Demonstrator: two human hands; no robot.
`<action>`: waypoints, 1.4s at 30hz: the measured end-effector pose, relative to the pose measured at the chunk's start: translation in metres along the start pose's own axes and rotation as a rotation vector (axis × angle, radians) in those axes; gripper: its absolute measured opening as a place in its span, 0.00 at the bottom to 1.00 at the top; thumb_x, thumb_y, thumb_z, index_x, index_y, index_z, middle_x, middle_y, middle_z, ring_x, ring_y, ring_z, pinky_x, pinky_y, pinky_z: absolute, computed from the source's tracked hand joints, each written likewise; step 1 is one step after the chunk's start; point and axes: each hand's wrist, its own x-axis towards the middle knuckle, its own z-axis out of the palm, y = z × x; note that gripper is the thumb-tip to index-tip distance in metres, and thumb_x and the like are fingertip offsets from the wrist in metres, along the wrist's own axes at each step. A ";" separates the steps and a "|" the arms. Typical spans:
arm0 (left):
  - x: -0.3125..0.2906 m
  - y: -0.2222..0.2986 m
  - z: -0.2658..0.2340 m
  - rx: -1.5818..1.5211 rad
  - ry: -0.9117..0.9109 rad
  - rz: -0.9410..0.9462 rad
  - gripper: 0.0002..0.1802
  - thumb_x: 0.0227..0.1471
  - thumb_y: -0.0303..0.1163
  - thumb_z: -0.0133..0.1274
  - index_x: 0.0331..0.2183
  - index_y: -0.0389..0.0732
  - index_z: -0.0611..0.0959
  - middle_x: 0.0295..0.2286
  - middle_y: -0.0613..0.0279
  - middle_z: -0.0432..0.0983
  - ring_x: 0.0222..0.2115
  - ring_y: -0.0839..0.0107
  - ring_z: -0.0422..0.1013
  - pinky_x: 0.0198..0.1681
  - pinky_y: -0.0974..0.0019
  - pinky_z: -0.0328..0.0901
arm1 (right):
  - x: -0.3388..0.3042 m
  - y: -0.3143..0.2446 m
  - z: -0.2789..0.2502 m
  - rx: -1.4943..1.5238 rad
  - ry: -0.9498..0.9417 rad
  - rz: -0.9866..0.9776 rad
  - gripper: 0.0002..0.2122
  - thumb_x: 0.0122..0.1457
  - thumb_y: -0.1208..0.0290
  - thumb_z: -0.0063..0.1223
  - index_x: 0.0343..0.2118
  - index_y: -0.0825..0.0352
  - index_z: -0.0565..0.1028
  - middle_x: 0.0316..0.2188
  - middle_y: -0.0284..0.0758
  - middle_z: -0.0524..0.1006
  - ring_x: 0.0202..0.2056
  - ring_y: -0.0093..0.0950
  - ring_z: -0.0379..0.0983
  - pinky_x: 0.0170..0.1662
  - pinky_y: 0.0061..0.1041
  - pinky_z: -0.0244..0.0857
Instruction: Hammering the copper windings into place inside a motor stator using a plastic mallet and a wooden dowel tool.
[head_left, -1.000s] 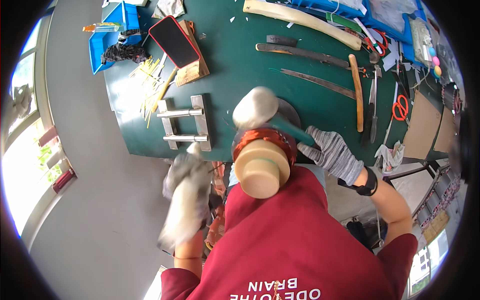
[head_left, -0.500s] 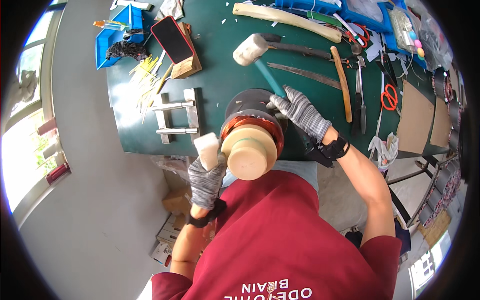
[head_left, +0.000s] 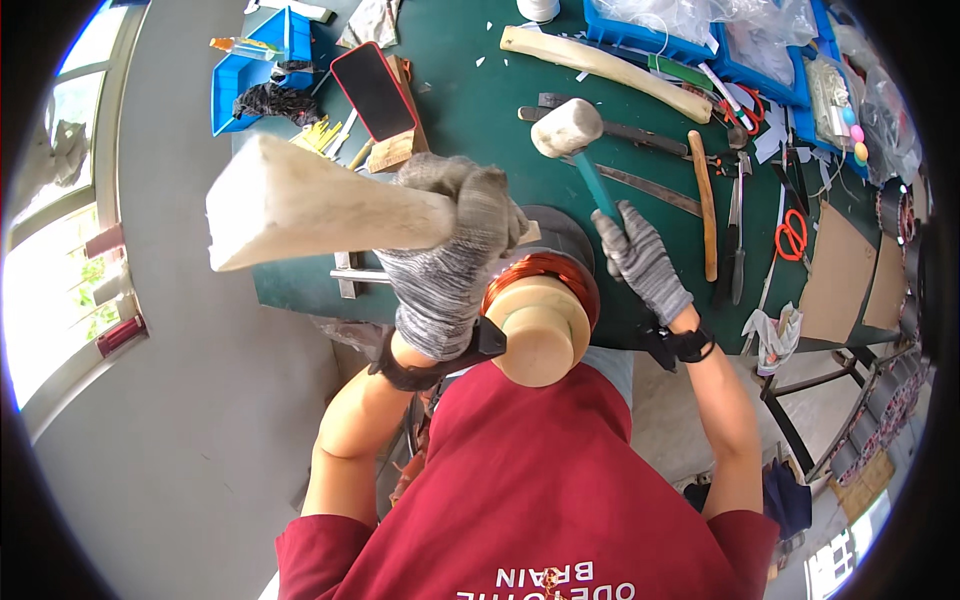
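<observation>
My left hand (head_left: 455, 235), in a grey knitted glove, is closed round a cream flared bar (head_left: 300, 205) raised off the table. The bar's wide end points left, and its narrow end shows just past my fingers. In my gloved right hand (head_left: 645, 265) is the green handle of a mallet (head_left: 568, 128) with a whitish head. Between my hands, close to my body, sits a ring of copper wire windings (head_left: 545, 268). A cream stepped round block (head_left: 540, 335) is at its near side, and a dark round base (head_left: 565, 235) shows behind it.
On the green table (head_left: 470, 130) a phone (head_left: 375, 92) leans on a wooden block. At the right lie a wooden stick (head_left: 703, 205), orange-handled scissors (head_left: 791, 235) and cardboard (head_left: 838, 262). A metal stand (head_left: 347, 275) is partly hidden behind my left hand. Blue trays (head_left: 262, 65) line the back.
My left hand has lifted the cream bar up and forward, from beside the round block. My right hand and the mallet have shifted slightly right and nearer to me.
</observation>
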 end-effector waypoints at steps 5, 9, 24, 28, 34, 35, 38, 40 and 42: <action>-0.007 -0.028 -0.010 0.484 -0.147 0.236 0.09 0.55 0.29 0.46 0.25 0.36 0.72 0.13 0.60 0.66 0.12 0.73 0.61 0.22 0.66 0.63 | -0.019 -0.024 -0.035 0.303 -0.151 0.107 0.14 0.61 0.65 0.44 0.46 0.65 0.69 0.23 0.30 0.72 0.22 0.14 0.67 0.24 0.14 0.63; -0.007 -0.031 0.001 0.104 -0.257 0.080 0.22 0.55 0.38 0.50 0.14 0.38 0.69 0.11 0.61 0.65 0.10 0.72 0.60 0.18 0.68 0.61 | -0.011 -0.002 -0.055 0.226 -0.255 0.151 0.13 0.59 0.68 0.47 0.45 0.65 0.70 0.31 0.35 0.74 0.24 0.22 0.70 0.28 0.19 0.67; -0.018 -0.024 0.005 -0.294 -0.095 -0.044 0.29 0.53 0.46 0.50 0.10 0.43 0.61 0.08 0.66 0.60 0.08 0.76 0.55 0.14 0.71 0.59 | 0.037 -0.092 -0.044 -0.855 -0.781 -0.126 0.14 0.57 0.59 0.42 0.44 0.56 0.72 0.44 0.42 0.72 0.40 0.42 0.71 0.42 0.40 0.66; -0.031 -0.010 0.013 -0.096 0.011 0.043 0.26 0.54 0.45 0.49 0.12 0.43 0.61 0.08 0.67 0.59 0.08 0.76 0.54 0.13 0.71 0.57 | 0.069 -0.097 -0.086 -0.458 -0.069 -0.912 0.13 0.57 0.71 0.45 0.45 0.65 0.69 0.31 0.41 0.74 0.31 0.38 0.73 0.30 0.32 0.67; -0.027 -0.019 0.015 -0.249 -0.091 0.098 0.20 0.51 0.36 0.51 0.14 0.40 0.67 0.10 0.64 0.64 0.11 0.72 0.61 0.18 0.68 0.62 | -0.029 -0.035 -0.030 -0.447 -0.395 -0.148 0.17 0.59 0.57 0.42 0.39 0.69 0.73 0.36 0.47 0.74 0.34 0.43 0.72 0.34 0.39 0.66; -0.026 -0.022 0.013 -0.369 -0.137 0.126 0.14 0.49 0.27 0.52 0.15 0.36 0.71 0.11 0.61 0.67 0.13 0.68 0.65 0.19 0.67 0.65 | -0.030 -0.026 -0.031 -0.448 -0.327 -0.244 0.18 0.58 0.57 0.44 0.40 0.68 0.73 0.36 0.48 0.74 0.33 0.43 0.72 0.35 0.39 0.66; -0.008 -0.008 0.021 -0.202 -0.317 0.008 0.21 0.51 0.39 0.51 0.13 0.41 0.68 0.11 0.64 0.64 0.11 0.73 0.62 0.19 0.68 0.64 | -0.024 -0.008 -0.057 -0.663 -0.092 -0.635 0.13 0.58 0.62 0.46 0.40 0.64 0.74 0.34 0.45 0.75 0.33 0.40 0.72 0.39 0.35 0.66; -0.003 -0.009 0.031 -0.103 -0.460 -0.013 0.23 0.52 0.43 0.51 0.12 0.43 0.67 0.11 0.65 0.64 0.10 0.75 0.60 0.19 0.68 0.63 | -0.012 -0.004 -0.085 -0.858 -0.031 -0.819 0.13 0.57 0.68 0.47 0.45 0.64 0.71 0.41 0.44 0.73 0.37 0.40 0.71 0.41 0.34 0.65; -0.001 -0.021 0.038 -0.133 -0.486 0.041 0.21 0.51 0.41 0.51 0.13 0.43 0.68 0.11 0.65 0.64 0.11 0.75 0.61 0.19 0.68 0.63 | 0.007 -0.034 -0.109 -0.462 -0.071 -0.476 0.15 0.57 0.68 0.48 0.48 0.63 0.69 0.42 0.44 0.72 0.37 0.38 0.71 0.38 0.34 0.65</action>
